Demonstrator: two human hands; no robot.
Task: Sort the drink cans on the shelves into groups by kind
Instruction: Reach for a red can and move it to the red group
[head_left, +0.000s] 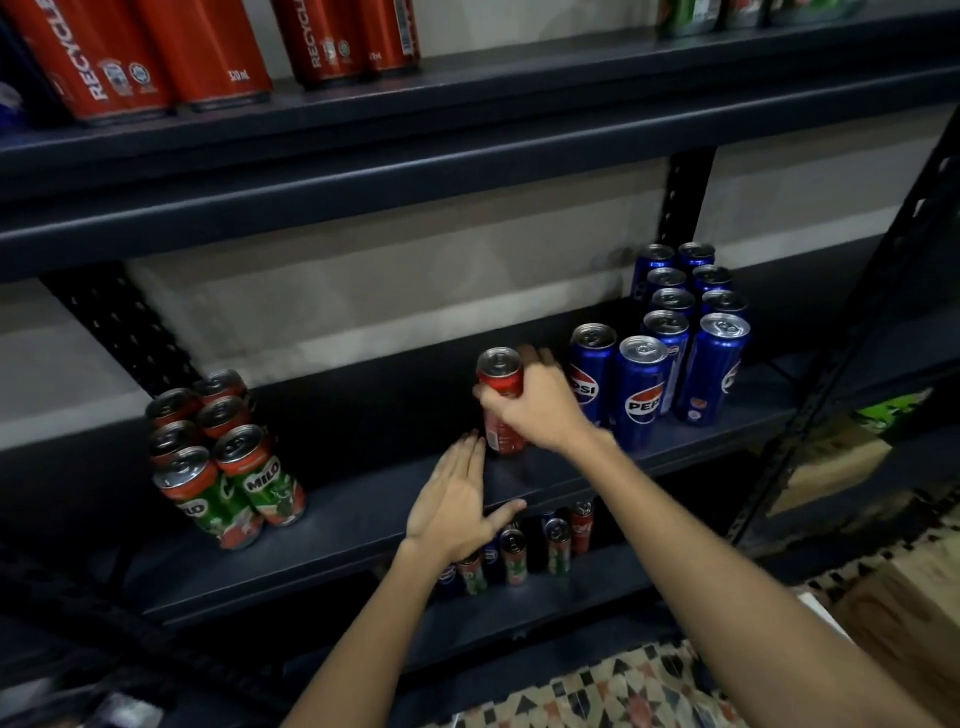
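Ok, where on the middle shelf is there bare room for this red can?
Bare patches: between the Milo cans and the red can in the right hand, and behind them to the wall. The left hand lies at the front edge. Crowded right, by the Pepsi cans.

Dim indoor light; glints on can tops (642, 351); soft blur throughout; wide-angle bending at the edges.

"RECYCLE", "320mL" on top-shelf red cans (135, 57) — "PEPSI" blue cans (641, 392) — "MILO" green cans (265, 480).
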